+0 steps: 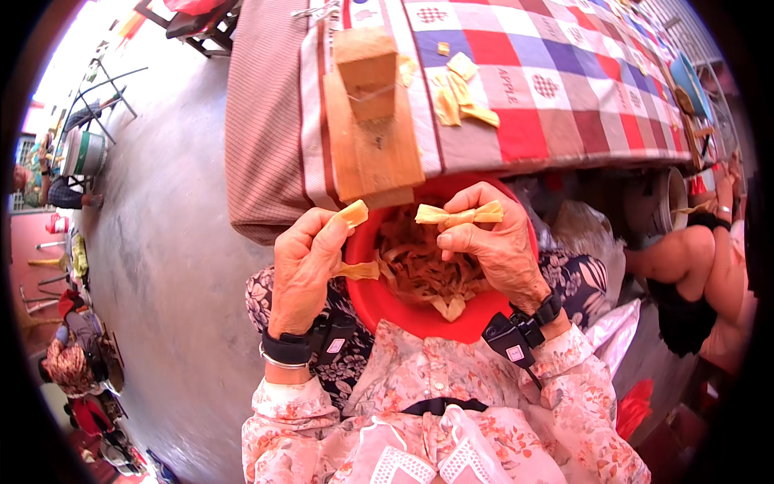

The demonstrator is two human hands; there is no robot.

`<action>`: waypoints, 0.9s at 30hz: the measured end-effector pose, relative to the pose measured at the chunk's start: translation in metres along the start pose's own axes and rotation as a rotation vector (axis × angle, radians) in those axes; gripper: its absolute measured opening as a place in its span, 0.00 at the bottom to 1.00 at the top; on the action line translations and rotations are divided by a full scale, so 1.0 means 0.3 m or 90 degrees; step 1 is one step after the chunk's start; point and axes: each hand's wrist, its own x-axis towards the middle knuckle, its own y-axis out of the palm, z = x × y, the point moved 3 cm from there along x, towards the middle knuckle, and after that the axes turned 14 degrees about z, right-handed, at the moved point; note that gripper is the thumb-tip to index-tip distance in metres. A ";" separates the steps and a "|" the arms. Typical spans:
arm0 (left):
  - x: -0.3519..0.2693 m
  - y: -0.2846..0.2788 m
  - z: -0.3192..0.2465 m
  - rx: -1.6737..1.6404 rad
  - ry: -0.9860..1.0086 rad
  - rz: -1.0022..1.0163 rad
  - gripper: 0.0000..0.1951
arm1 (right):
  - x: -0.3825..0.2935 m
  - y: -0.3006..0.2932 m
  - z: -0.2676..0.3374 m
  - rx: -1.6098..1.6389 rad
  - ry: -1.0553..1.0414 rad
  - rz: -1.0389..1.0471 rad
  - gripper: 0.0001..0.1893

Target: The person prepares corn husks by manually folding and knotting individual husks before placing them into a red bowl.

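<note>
My left hand [307,266] pinches a flat yellow strip [352,213] between thumb and fingers. The strip's tail hangs out below the palm. My right hand [493,239] grips a small bow-shaped bundle of yellow strip [462,214], wrapped around its middle. Both hands are raised over a red plastic basin [369,302] in my lap. Inside it lies a tangled heap of brownish-yellow strips [432,269]. Beyond the basin, on the table's near edge, stands a wooden block fixture [375,133] with a cord across its upright. Several yellow bundles [456,100] lie beside it.
A checked cloth [580,85] covers the table. At right, a person's bare leg [671,254] is near a bucket [665,199] and a clear plastic bag [583,230]. Grey floor [175,242] stretches left towards people and stools. A blue basin [689,81] stands at the far right.
</note>
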 end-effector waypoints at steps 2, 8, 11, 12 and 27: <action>-0.038 0.023 0.015 -0.003 -0.020 0.029 0.11 | -0.069 -0.014 -0.009 -0.067 0.030 0.011 0.12; -0.104 0.149 -0.022 0.332 0.068 0.210 0.09 | -0.228 -0.048 0.010 -0.138 0.103 0.020 0.15; -0.118 0.235 -0.051 0.472 0.157 0.324 0.08 | -0.237 -0.013 -0.004 0.086 0.124 0.153 0.18; -0.126 0.257 -0.052 0.480 0.180 0.334 0.07 | -0.233 -0.008 -0.024 0.029 0.186 0.165 0.22; -0.177 0.200 0.108 0.336 0.033 0.256 0.08 | -0.351 -0.008 -0.034 0.533 0.050 0.070 0.16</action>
